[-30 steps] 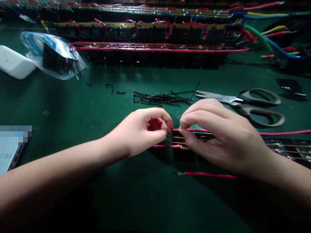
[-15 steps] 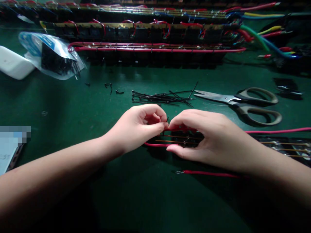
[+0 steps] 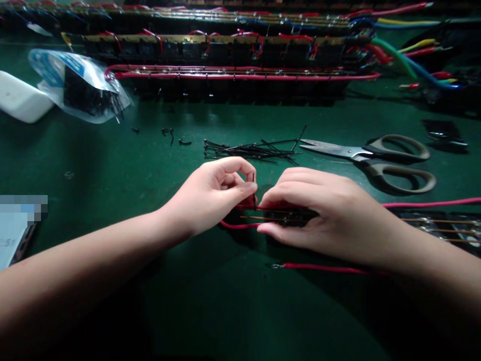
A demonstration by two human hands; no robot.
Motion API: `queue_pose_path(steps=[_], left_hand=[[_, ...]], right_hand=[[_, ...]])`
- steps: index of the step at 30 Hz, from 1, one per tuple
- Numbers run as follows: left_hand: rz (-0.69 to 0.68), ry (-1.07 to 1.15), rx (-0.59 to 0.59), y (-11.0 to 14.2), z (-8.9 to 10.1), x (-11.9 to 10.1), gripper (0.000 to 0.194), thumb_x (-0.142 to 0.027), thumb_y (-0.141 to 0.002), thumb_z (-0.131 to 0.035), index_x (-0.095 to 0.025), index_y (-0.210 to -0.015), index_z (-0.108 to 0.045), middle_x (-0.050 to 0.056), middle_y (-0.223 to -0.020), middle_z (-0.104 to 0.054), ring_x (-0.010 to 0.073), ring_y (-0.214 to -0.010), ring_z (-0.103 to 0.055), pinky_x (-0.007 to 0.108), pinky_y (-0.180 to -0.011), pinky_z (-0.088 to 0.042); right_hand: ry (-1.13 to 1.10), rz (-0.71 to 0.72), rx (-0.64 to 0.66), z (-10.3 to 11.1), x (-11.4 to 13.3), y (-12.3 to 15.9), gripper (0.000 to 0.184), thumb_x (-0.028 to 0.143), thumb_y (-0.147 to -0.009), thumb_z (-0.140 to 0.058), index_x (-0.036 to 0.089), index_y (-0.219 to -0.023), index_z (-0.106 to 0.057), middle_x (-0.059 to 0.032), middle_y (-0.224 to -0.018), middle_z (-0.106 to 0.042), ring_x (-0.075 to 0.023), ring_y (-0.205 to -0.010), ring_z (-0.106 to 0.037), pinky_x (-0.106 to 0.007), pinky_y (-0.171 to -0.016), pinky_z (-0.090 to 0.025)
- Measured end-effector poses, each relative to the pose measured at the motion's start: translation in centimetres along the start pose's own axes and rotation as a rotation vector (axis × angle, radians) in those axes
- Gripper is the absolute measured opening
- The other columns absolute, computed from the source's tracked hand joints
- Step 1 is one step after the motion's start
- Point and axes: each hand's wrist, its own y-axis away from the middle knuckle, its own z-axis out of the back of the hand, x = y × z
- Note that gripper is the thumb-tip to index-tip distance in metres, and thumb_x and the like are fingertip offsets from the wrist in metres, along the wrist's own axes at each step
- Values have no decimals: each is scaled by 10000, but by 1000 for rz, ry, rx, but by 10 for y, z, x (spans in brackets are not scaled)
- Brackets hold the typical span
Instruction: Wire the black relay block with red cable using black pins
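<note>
As the blk strip runs L-R twd the bench's R edge, the R hand is nearer, over its L part, thumb & fingers astride; can't tell if gripping. L hand, by the strip's L end, is closed in a pinch. Twd bench's far L corner, clear bag holds spare ties. Smallest: one blk tie, upright in L pinch, nr the red wire.

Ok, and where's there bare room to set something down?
The shadowed green tabletop looks bare nearest you, between your left forearm and the nearest red wire. Left, between that forearm and the clear plastic bag, it's nearly bare. It's crowded beyond your left hand and right hand, with thin black cable ties and grey-handled metal scissors.
</note>
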Motion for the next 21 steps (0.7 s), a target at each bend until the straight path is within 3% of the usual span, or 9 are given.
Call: queue_pose_path(steps=[8, 15, 21], left_hand=[[-35, -50, 45, 0, 1, 3, 89, -269, -906, -580, -214, -960, -536, -59, -646, -628, 91, -563, -543, 187, -530, -402], [-34, -130, 95, 0, 3, 3, 89, -280, -923, -558, -225, -964, -502, -62, -625, -624, 96, -547, -506, 194, -512, -372], [-11, -43, 151, -3, 4, 2, 127, -268, -897, -613, -214, -942, -507, -67, -655, -596, 83, -581, -504, 186, -546, -390]], right_hand=[[4, 7, 4, -1, 0, -1, 98, 232, -875, -725, 170, -946, -697, -64, -882, -708, -162, -782, -631, -270, -674, -473], [-4, 25, 30, -1, 0, 1, 101, 247, -879, -717, 168, -937, -692, -44, -832, -671, -151, -741, -606, -252, -627, -442], [-36, -1, 50, -1, 1, 1, 115, 261, -876, -721, 175, -942, -681, -45, -859, -678, -145, -732, -605, -246, -619, -448]])
